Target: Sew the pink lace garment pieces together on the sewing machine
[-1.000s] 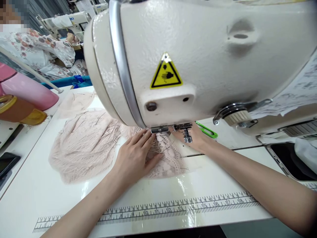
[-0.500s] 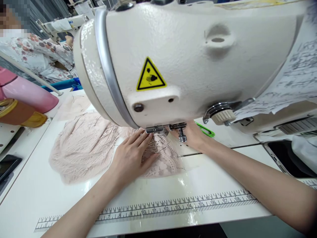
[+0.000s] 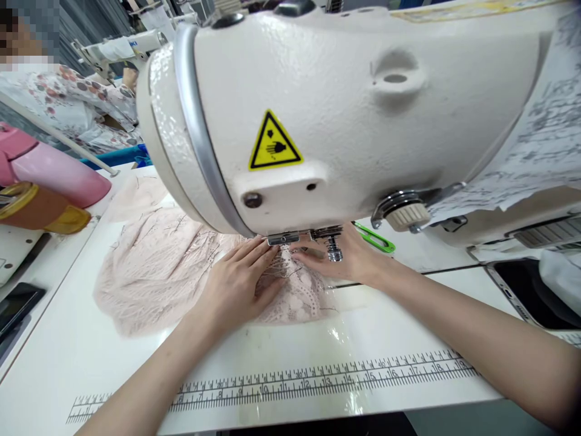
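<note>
Head view: my left hand lay spread flat on the pink lace, right hand fingers pressing it beneath the sewing machine; fingertips best kept clear of the needle.

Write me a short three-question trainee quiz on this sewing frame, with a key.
1. True or false: the left hand lies flat on the pink lace.
2. Which hand is nearer the green clippers? A) left B) right
3. Fill in: a printed ____ runs along the table's front edge.

Key:
1. True; its fingers point toward the sewing machine.
2. B; the right hand is just in front of them.
3. Ruler on the table.
</note>
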Tool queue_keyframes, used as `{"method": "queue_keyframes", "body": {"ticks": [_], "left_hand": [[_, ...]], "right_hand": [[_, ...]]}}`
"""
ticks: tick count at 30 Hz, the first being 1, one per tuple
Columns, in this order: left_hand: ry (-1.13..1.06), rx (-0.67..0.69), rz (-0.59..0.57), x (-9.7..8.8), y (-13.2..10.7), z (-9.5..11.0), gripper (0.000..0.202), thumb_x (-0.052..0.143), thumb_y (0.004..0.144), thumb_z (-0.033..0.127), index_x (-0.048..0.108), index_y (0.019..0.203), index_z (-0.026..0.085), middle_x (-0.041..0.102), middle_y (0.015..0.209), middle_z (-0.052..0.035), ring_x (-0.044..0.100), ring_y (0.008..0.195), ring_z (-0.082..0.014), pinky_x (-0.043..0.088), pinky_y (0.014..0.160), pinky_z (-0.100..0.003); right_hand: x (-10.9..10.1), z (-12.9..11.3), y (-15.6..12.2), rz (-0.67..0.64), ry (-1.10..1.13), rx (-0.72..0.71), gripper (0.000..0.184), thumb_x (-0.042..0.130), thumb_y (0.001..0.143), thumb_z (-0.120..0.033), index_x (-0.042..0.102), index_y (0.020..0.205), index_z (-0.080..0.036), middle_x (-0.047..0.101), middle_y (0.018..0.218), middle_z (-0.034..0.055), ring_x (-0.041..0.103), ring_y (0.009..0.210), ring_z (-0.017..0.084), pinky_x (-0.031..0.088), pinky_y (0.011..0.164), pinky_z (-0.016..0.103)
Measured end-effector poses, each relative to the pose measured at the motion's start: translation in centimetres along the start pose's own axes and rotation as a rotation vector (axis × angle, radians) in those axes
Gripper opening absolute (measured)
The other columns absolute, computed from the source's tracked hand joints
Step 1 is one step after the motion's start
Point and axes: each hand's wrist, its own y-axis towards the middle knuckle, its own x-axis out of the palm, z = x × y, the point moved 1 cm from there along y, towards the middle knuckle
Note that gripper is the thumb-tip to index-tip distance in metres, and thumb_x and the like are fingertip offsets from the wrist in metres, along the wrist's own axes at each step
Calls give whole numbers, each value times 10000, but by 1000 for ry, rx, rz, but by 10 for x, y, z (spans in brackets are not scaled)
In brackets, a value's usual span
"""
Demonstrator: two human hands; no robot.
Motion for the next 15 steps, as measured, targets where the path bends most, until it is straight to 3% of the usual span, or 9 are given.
{"method": "queue_keyframes", "body": {"ticks": [10, 15], "left_hand": [[-46, 0, -17, 0, 0, -4, 518, 508, 904, 399, 521, 1348, 132, 572, 1342, -107, 520, 1264, -282, 472, 1036, -475], [-10, 2, -27, -2, -1, -5, 541, 510, 898, 398, 491, 1376, 145, 579, 1332, -114, 515, 1263, -296, 455, 1035, -497]], "right_hand": [[-4, -2, 0, 7, -53, -70, 203, 542, 876, -362, 732, 858, -294, 707, 848, 8, 628, 803, 212, 424, 749, 349], [-5, -2, -1, 23, -33, -61, 160, 562, 859, -318, 707, 819, -266, 711, 870, 2, 631, 833, 206, 445, 790, 342]]}}
